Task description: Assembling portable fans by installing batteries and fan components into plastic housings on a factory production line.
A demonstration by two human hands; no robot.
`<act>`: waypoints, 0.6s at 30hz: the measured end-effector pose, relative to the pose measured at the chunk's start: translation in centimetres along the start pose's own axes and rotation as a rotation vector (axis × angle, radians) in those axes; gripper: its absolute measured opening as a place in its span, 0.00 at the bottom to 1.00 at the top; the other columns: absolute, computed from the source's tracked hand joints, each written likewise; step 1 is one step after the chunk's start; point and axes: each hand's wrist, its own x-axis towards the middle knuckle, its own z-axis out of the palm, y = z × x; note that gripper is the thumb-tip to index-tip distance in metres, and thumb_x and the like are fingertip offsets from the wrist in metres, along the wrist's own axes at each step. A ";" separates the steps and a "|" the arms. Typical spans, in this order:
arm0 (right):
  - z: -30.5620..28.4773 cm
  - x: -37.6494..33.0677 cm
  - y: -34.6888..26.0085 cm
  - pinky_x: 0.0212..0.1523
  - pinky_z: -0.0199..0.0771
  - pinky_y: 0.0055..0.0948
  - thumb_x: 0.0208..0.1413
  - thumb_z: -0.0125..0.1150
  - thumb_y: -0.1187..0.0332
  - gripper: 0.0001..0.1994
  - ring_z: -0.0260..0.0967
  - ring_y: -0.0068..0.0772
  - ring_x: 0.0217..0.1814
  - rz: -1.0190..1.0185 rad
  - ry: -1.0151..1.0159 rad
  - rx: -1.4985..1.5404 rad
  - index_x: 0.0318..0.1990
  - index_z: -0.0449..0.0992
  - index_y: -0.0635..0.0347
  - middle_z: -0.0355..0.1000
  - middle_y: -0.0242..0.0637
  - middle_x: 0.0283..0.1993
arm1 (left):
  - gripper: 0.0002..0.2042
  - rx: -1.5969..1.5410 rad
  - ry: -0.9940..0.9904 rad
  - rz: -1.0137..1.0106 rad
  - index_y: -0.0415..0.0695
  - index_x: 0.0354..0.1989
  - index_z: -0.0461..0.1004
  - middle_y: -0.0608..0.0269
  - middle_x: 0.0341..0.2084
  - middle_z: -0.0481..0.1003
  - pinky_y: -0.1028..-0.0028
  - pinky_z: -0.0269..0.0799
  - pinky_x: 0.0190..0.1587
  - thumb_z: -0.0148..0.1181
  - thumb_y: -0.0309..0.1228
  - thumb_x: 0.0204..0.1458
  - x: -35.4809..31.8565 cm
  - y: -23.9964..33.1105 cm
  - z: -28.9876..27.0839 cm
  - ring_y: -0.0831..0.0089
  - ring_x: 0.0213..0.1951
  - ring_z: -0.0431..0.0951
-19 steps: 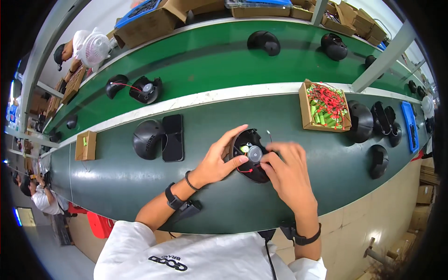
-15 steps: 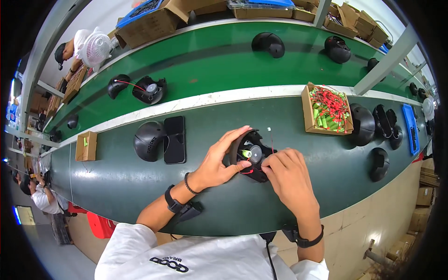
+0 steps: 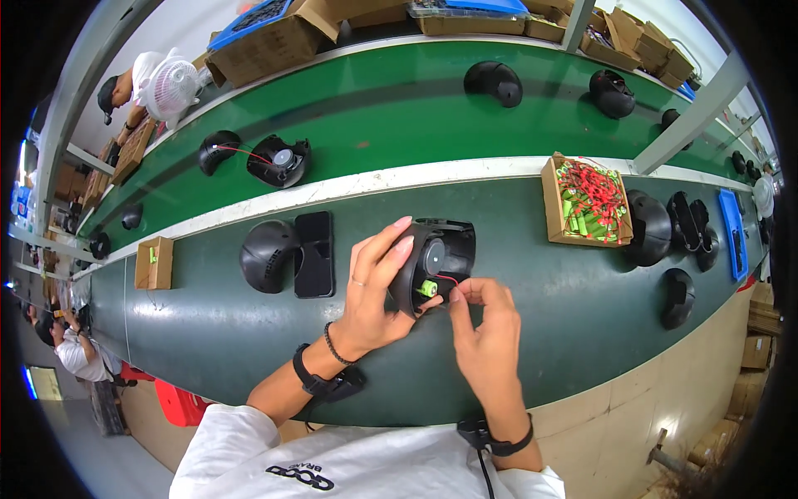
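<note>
My left hand (image 3: 378,287) grips an open black plastic housing (image 3: 458,243) from its left side, above the dark green bench. Inside the housing sit a round grey speaker (image 3: 434,256) and a green battery cell (image 3: 428,289). A thin red wire (image 3: 446,278) runs from inside to the fingertips of my right hand (image 3: 486,320), where thumb and forefinger pinch it at the housing's lower right edge. The wire's very end is hidden by those fingers.
A cardboard box of green batteries with red wires (image 3: 588,204) stands to the right, beside several black shells (image 3: 648,226). A phone (image 3: 313,254) lies left, against another shell (image 3: 268,255). Beyond runs a green conveyor belt (image 3: 374,108) carrying black parts. A person works near a white fan (image 3: 172,87).
The housing has been turned in my left hand, and its open side now faces right. My right hand has shifted left and down to the red wire. Parts on the belt moved right.
</note>
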 end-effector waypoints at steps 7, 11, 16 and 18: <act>4.5 -0.7 -1.6 0.43 0.75 0.44 0.64 0.67 0.77 0.05 0.77 0.49 0.36 0.025 0.270 0.131 0.42 0.77 0.66 0.80 0.46 0.38 | 0.42 -0.171 0.343 -0.295 0.34 0.77 0.55 0.37 0.74 0.61 0.55 0.65 0.72 0.74 0.34 0.60 -0.5 1.4 2.9 0.49 0.70 0.67; 5.0 -1.9 -2.2 0.42 0.75 0.48 0.57 0.69 0.80 0.07 0.76 0.54 0.40 -0.162 0.142 -0.057 0.41 0.78 0.65 0.79 0.47 0.38 | 0.28 -0.856 0.453 -0.991 0.37 0.77 0.58 0.55 0.66 0.69 0.66 0.65 0.71 0.57 0.35 0.74 0.5 1.3 3.7 0.68 0.66 0.70; 4.3 -1.0 -2.6 0.44 0.75 0.48 0.60 0.66 0.77 0.03 0.75 0.57 0.40 -0.288 -0.214 -0.055 0.40 0.79 0.63 0.78 0.48 0.38 | 0.26 -0.953 0.322 -1.107 0.41 0.73 0.65 0.58 0.62 0.73 0.69 0.70 0.67 0.51 0.45 0.76 0.2 0.5 2.3 0.71 0.62 0.73; 1.6 0.6 -2.4 0.43 0.78 0.46 0.58 0.66 0.76 0.03 0.78 0.54 0.40 -0.279 -0.409 0.044 0.39 0.80 0.64 0.80 0.48 0.39 | 0.24 -0.875 0.321 -1.064 0.40 0.70 0.69 0.58 0.58 0.76 0.69 0.71 0.65 0.50 0.45 0.76 -0.4 -1.1 1.8 0.71 0.58 0.76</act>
